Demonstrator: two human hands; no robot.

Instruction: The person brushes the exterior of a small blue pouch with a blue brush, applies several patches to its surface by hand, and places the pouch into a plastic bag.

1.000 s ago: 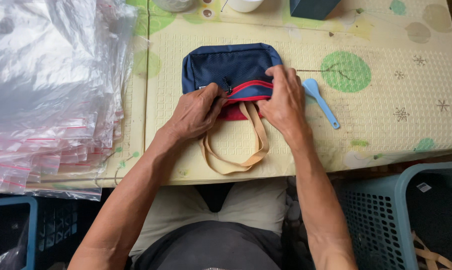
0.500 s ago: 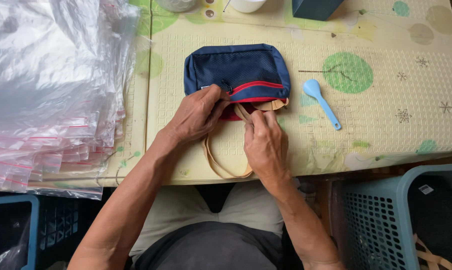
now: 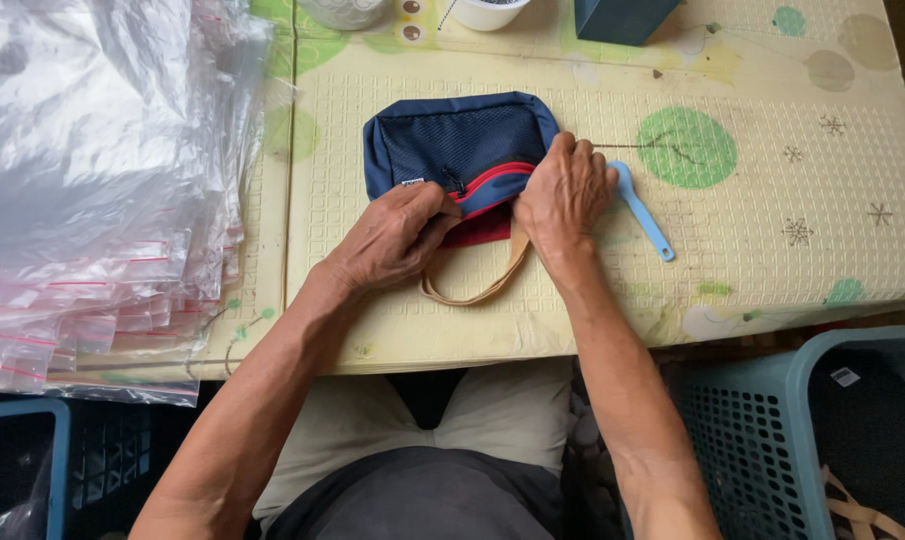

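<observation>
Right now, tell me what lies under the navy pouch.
The navy pouch lies on a patterned mat; tan strap sticks out below. Both hands cover its lower edge; anything underneath is hidden.

One pouch (image 3: 460, 150); one spoon (image 3: 645, 211); two baskets (image 3: 813, 430)

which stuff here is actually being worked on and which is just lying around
In hand: navy pouch with red zip trim, tan strap, left hand, right hand.

Lying about: blue spoon, stack of clear bags, blue basket, white cup.
</observation>
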